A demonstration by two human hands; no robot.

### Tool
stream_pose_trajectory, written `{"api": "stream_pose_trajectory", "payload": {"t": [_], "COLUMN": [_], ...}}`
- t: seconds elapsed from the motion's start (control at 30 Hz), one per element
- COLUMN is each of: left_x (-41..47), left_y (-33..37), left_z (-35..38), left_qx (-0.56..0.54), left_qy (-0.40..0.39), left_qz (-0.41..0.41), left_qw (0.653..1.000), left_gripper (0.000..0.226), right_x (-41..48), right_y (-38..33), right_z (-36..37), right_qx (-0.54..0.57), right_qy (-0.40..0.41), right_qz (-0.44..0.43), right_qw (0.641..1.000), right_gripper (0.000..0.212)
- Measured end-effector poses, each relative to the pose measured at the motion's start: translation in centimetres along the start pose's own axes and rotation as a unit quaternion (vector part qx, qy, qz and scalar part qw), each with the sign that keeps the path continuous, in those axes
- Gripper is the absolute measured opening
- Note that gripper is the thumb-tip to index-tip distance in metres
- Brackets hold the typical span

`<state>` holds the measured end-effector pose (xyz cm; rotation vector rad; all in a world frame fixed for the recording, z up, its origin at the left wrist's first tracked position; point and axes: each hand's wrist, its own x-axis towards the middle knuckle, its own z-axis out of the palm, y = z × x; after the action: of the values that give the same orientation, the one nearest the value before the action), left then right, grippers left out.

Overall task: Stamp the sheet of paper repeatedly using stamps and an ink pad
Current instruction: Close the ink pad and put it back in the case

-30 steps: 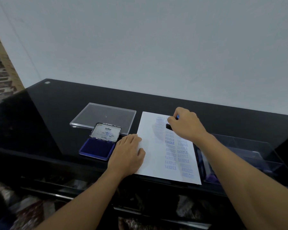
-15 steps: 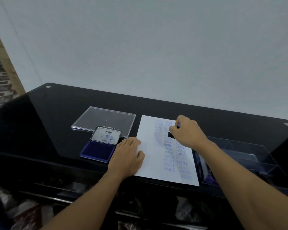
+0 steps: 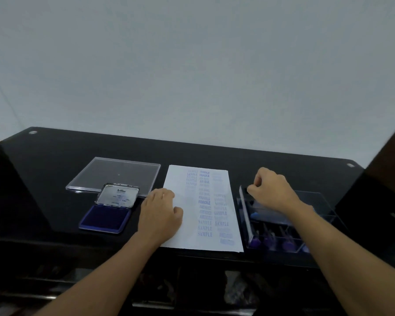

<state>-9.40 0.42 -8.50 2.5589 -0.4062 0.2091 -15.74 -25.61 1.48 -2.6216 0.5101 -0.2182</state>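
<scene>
A white sheet of paper (image 3: 187,215) lies on the black glass table (image 3: 55,169), printed with several blue stamp marks such as SAMPLE and FRAGILE. My left hand (image 3: 161,212) rests flat on the sheet's left edge. An open ink pad (image 3: 106,216) with a blue pad and a raised silver lid sits left of that hand. My right hand (image 3: 270,190) is over the far left corner of a clear stamp box (image 3: 315,222), fingers pinched on a small dark stamp (image 3: 249,190) that is mostly hidden.
A clear plastic lid (image 3: 114,174) lies flat behind the ink pad. The clear box holds several purple-handled stamps (image 3: 269,242) along its near side. A dark object (image 3: 374,201) stands at the table's right end. A pale wall rises behind.
My right hand has left the top of the sheet and moved right with the stamp, over the clear box. My left hand stays on the paper. The camera has tilted up.
</scene>
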Motion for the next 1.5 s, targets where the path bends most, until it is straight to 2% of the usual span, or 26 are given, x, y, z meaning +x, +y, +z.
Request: {"api": "stream_pose_trajectory", "payload": {"t": [0.1,0.23,0.4,0.53,0.87,1.1,1.3,1.5], "left_x": [0.2,1.1,1.3,0.7,0.1,-0.2,-0.5,-1.2], "left_y": [2.7,6.7,10.6,12.4,12.5,11.6,9.4,4.5], "left_z": [0.6,1.7,3.0,4.1,4.6,2.7,-0.6,-4.8], "left_qx": [-0.01,-0.036,-0.055,-0.077,-0.093,-0.08,-0.086,-0.095], "left_qy": [0.0,-0.045,-0.097,-0.12,-0.123,-0.117,-0.1,-0.066], "left_qz": [0.047,0.069,0.124,0.162,0.151,0.137,0.097,0.07], "left_qw": [0.999,0.996,0.986,0.976,0.976,0.98,0.987,0.991], "left_gripper": [0.05,0.039,0.043,0.036,0.038,0.044,0.042,0.043], "right_x": [0.4,1.0,1.6,1.8,2.1,1.1,-0.7,-2.3], "right_y": [1.4,3.0,4.3,4.9,5.0,5.6,3.8,-1.6], "right_z": [-0.8,-1.0,-0.1,1.1,2.0,0.7,-0.6,1.3], "right_qx": [-0.017,-0.048,-0.102,-0.129,-0.18,-0.052,-0.012,0.006], "right_qy": [0.019,0.022,0.01,0.007,-0.006,0.0,0.023,0.012], "right_qz": [0.021,0.041,0.048,0.05,0.038,0.061,0.039,-0.012], "right_qw": [0.999,0.998,0.994,0.99,0.983,0.997,0.999,1.0], "right_gripper": [0.015,0.017,0.016,0.014,0.016,0.012,0.008,0.008]}}
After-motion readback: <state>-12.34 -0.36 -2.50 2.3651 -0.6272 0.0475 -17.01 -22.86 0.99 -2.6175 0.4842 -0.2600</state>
